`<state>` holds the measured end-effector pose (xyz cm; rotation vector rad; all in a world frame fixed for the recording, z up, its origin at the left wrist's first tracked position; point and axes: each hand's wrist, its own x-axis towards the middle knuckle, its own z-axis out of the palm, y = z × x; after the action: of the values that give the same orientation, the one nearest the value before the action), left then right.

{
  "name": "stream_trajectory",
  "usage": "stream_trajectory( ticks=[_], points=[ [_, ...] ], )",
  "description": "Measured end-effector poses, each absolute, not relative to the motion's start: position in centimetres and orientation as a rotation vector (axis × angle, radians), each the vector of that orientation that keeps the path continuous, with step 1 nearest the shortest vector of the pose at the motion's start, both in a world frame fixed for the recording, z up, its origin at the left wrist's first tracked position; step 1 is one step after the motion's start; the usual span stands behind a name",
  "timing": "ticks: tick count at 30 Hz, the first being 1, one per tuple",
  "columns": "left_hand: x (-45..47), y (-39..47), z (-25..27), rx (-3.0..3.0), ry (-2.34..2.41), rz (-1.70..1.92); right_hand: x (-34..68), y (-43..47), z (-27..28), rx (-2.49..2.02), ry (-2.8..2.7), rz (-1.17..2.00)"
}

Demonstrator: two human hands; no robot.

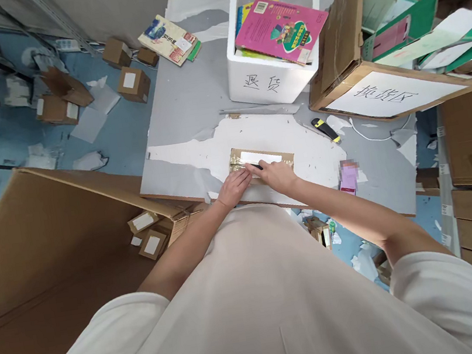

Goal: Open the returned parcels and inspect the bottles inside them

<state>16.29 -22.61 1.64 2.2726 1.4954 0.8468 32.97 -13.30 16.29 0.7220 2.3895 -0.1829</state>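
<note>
A small taped cardboard box (287, 159) with a white label (260, 158) lies near the front edge of the table. My left hand (235, 186) grips its near left part, fingers together along the edge. Over the middle of the same box is my right hand (278, 175), closed around a slim dark tool (256, 166). Its tip points left toward my left fingers, and whether it is a knife or a pen cannot be made out. Both hands nearly touch. A black and yellow utility knife (325, 130) rests on the table to the right.
Behind stands a white foam box (275, 85) with books, beside a carton (337, 85) of green packages. More books (169, 39) lie at the back left. A phone (348, 177) sits on the right. A large open carton (50, 240) with small boxes adjoins the table's left side.
</note>
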Motion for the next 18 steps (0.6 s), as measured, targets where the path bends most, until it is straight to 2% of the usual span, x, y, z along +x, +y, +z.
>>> stream_trajectory(
  ticks=[6, 18],
  points=[
    [16.7, -22.5, 2.1, 2.265, 1.479, 0.786, 35.1, -13.1, 16.3, 0.739, 2.366, -0.177],
    [17.1, -22.6, 1.8, 2.24, 1.508, 0.783, 46.2, -13.8, 20.4, 0.94, 2.135, -0.095]
  ],
)
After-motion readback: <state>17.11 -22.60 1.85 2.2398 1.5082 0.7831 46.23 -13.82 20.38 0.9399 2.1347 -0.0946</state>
